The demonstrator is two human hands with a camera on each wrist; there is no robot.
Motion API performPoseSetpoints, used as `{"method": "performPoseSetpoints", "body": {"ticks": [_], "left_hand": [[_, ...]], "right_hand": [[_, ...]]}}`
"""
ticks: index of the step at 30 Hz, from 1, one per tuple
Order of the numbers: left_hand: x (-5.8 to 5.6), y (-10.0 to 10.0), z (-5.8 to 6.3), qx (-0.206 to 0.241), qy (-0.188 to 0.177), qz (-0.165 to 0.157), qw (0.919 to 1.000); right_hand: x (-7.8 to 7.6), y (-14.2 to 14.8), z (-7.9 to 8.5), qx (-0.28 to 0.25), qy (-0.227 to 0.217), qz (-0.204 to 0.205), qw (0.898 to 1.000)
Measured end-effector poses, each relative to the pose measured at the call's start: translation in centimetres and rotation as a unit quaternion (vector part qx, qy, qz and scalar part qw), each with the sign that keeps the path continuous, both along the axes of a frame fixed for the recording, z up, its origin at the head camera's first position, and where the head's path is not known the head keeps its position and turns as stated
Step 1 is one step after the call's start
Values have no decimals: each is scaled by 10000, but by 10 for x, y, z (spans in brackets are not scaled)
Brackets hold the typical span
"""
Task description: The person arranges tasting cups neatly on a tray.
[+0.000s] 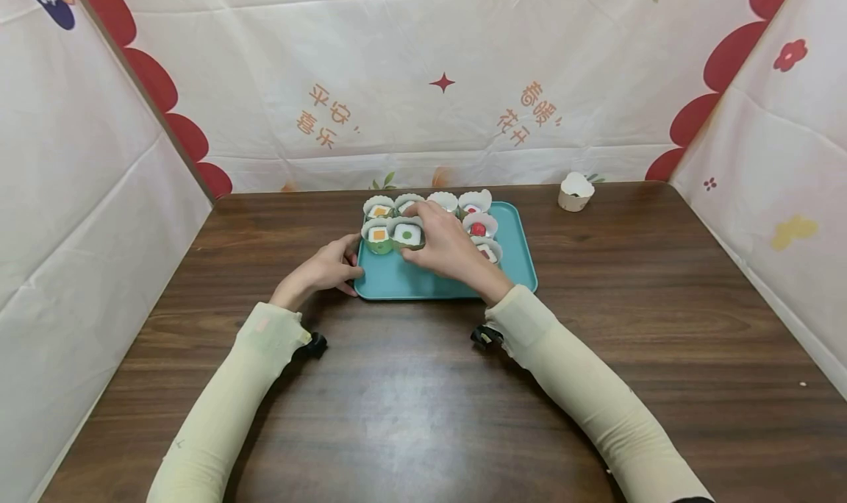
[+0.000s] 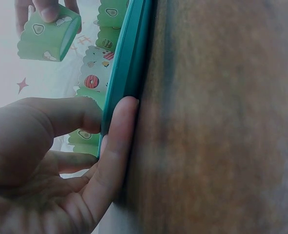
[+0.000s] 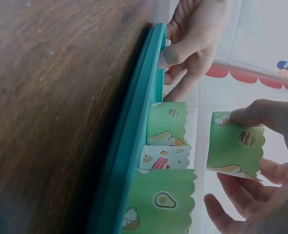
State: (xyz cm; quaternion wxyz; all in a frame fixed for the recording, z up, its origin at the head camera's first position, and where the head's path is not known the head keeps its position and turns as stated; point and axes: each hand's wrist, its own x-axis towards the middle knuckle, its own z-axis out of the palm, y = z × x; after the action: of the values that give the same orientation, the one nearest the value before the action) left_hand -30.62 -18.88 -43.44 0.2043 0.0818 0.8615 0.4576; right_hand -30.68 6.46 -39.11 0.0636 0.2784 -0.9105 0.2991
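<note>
A teal tray (image 1: 397, 286) holds several paper baking cups, each with a small white piece inside. In the head view, my left hand (image 1: 329, 265) is at the tray's left side; the left wrist view shows its thumb and fingers pinching the rim. Between thumb and fingers, my right hand (image 1: 446, 242) holds a green paper baking cup (image 3: 236, 146), raised off the tray in both wrist views. Its white piece bears a green dot. Left of it stands a cup with an orange square (image 1: 379, 237). Cups with red pieces (image 1: 479, 229) stand at the right; my right hand partly hides the middle ones.
A separate pale paper cup (image 1: 576, 193) stands near the table's back edge, right of the tray. Printed cloth (image 1: 397, 62) hangs behind and along both sides of the brown wooden table (image 1: 397, 415).
</note>
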Motion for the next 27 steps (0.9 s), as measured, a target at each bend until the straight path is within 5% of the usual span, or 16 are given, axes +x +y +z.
{"method": "performPoseSetpoints", "body": {"ticks": [27], "left_hand": [[0,2,1,-3,-66,104,9999]], "right_hand": [[2,-6,-17,406,236,-140,9988]]}}
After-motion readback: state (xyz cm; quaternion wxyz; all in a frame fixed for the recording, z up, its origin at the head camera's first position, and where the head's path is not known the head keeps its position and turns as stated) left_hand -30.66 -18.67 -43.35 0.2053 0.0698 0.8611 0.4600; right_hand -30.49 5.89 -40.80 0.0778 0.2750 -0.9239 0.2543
